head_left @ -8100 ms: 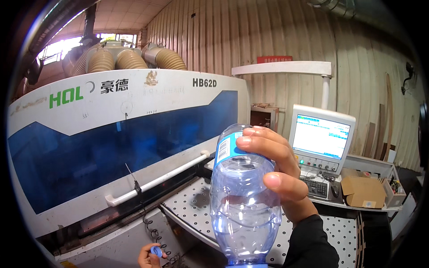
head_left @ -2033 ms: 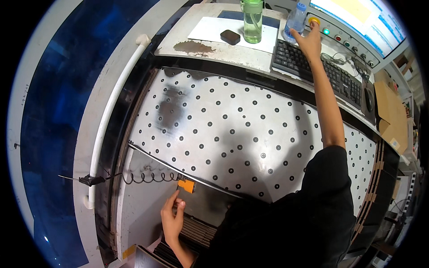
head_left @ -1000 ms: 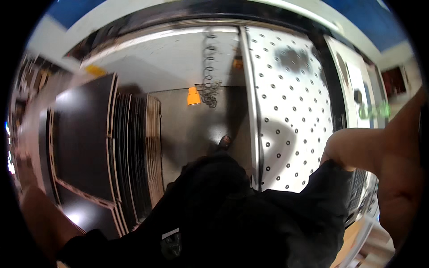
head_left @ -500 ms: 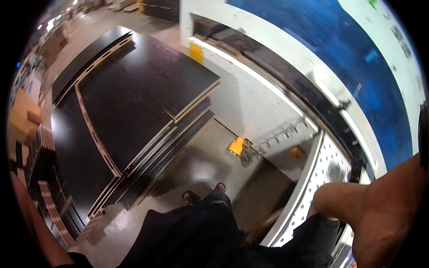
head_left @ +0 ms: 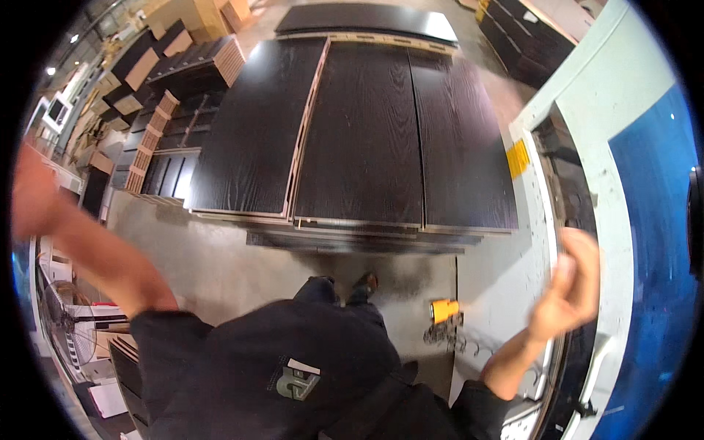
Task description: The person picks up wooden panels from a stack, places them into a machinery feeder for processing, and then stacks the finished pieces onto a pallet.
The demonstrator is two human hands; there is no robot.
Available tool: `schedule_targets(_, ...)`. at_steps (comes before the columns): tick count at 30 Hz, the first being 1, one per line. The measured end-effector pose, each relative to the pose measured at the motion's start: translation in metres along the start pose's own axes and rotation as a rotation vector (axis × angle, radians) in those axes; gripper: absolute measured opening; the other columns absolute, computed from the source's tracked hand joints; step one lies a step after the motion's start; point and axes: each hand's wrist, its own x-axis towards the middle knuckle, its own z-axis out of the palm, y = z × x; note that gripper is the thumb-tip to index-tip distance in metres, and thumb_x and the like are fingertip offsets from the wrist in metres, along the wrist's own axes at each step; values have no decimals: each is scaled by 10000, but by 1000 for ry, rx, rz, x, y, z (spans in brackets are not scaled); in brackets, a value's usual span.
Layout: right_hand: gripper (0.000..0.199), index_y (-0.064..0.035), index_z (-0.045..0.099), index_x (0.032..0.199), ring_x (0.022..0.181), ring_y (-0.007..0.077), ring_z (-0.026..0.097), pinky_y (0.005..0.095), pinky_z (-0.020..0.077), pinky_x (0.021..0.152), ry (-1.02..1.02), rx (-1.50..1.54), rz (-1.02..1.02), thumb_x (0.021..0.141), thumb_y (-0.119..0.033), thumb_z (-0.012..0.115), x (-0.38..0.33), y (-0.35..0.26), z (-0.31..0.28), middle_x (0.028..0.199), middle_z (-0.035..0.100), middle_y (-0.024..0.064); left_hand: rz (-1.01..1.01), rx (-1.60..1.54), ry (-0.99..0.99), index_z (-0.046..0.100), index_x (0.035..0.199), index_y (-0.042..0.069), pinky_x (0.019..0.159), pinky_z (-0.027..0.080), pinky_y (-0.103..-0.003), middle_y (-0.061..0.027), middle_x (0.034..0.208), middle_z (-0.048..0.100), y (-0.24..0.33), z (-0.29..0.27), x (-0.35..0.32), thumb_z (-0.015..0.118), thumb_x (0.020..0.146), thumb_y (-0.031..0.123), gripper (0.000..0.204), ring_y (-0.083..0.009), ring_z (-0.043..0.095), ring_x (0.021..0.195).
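Note:
In front of me lies a stack of dark wood-grain panels (head_left: 359,139), several layers high, with pale edges showing along the joints. My right hand (head_left: 568,297) is raised at the right, beside the white frame of a machine (head_left: 543,213). Its fingers are loosely bent and apart, somewhat blurred, with nothing seen in them. My left hand (head_left: 35,192) is out at the left rim, smeared by motion, its fingers cut off by the dark edge. No panel touches either hand.
A yellow foot pedal (head_left: 444,311) with a coiled cable is on the floor near my feet. More panel stacks (head_left: 194,66) stand at the far left and dark boxes (head_left: 524,44) at the far right. The machine's blue panel (head_left: 656,242) rises at the right.
My body has turned right to left, so the panel stack now lies straight ahead and the machine at the right. My right hand has come up away from the machine's perforated surface.

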Motion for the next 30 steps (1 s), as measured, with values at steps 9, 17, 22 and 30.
schedule_targets(9, 180, -77, 743, 1057, 885, 287, 699, 377, 561, 772, -669, 363, 217, 879, -104, 729, -104, 41, 111, 983, 725, 94, -637, 313, -550, 574, 1383, 64, 1048, 454, -459, -194, 1378, 578, -209, 110, -344, 715, 925, 355, 560, -359, 568, 1228)
schedule_targets(17, 250, -102, 725, 1140, 872, 262, 692, 367, 554, 756, -820, 501, 268, 892, -134, 728, -128, 2, 128, 966, 717, 74, -916, 536, -497, 484, 1478, 93, 1127, 393, -498, -211, 1513, 461, -289, 91, -380, 693, 899, 472, 723, -402, 451, 1387)
schedule_targets(22, 267, -126, 716, 1166, 895, 259, 693, 361, 552, 775, -863, 433, 291, 901, -154, 722, -148, -31, 137, 965, 721, 57, -859, 346, -650, 479, 1467, 1, 1122, 406, -471, -278, 1410, 555, -308, 112, -368, 749, 841, 500, 845, -409, 511, 1344)
schedule_targets(30, 280, -105, 709, 1187, 960, 306, 695, 377, 544, 852, -907, 339, 514, 913, -163, 707, -185, -92, 156, 1002, 731, 99, -783, 298, -634, 605, 1302, -59, 1020, 490, -447, -283, 1237, 669, -309, 120, -355, 843, 755, 487, 808, -398, 641, 1181)
